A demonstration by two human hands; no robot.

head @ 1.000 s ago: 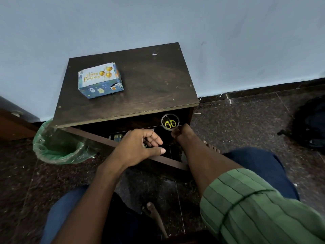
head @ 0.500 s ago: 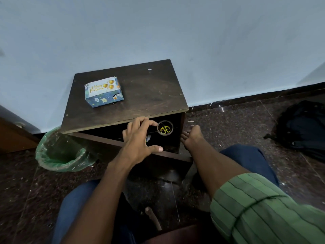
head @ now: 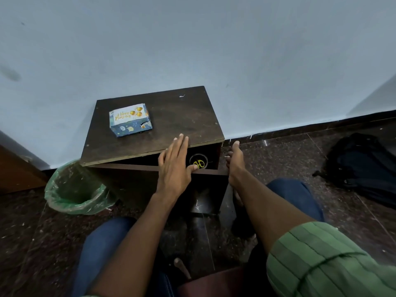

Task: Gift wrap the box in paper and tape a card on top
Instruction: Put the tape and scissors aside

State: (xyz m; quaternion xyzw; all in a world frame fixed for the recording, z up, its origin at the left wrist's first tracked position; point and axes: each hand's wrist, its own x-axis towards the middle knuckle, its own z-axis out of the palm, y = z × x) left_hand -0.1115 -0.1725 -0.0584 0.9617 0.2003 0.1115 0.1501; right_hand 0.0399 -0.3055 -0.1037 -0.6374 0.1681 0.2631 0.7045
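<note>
The gift box (head: 130, 120), wrapped in blue patterned paper with a "Happy Birthday" card on top, sits on the back left of a small dark wooden cabinet (head: 182, 116). My left hand (head: 174, 166) stretches flat over the cabinet's front edge. Its fingertips lie on the top and its thumb is beside a tape roll (head: 198, 162) with yellow scissors inside it, in the open drawer. My right hand (head: 235, 161) hangs with straight fingers by the cabinet's right front corner, holding nothing.
A bin with a green liner (head: 72, 189) stands on the floor left of the cabinet. A black backpack (head: 364, 168) lies on the dark stone floor at the right. The pale wall runs right behind the cabinet. My knees are below.
My left hand rose from the drawer to the cabinet's front edge and its fingers straightened. My right hand left the drawer and moved to the cabinet's right side. The view pulled back.
</note>
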